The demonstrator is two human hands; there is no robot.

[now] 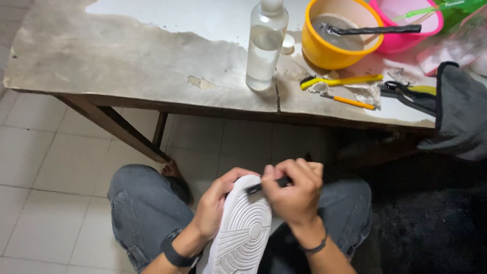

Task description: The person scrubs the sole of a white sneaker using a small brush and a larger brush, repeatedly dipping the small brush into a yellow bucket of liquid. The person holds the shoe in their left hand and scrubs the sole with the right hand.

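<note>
A white shoe [242, 228] is held sole up over my lap, its ridged sole facing the camera. My left hand [215, 203] grips the shoe's left side, thumb on the toe edge. My right hand [294, 190] is closed around a small dark brush [256, 188], whose tip rests on the toe end of the sole. I wear a black watch on the left wrist and a thin black band on the right.
A worn table [127, 56] stands ahead with a clear bottle [266, 43], a yellow bowl [319, 50] holding water and a black brush, a pink bowl [431, 28], a yellow toothbrush [342, 81], a pencil and a grey cloth [459, 109]. White tiled floor lies below.
</note>
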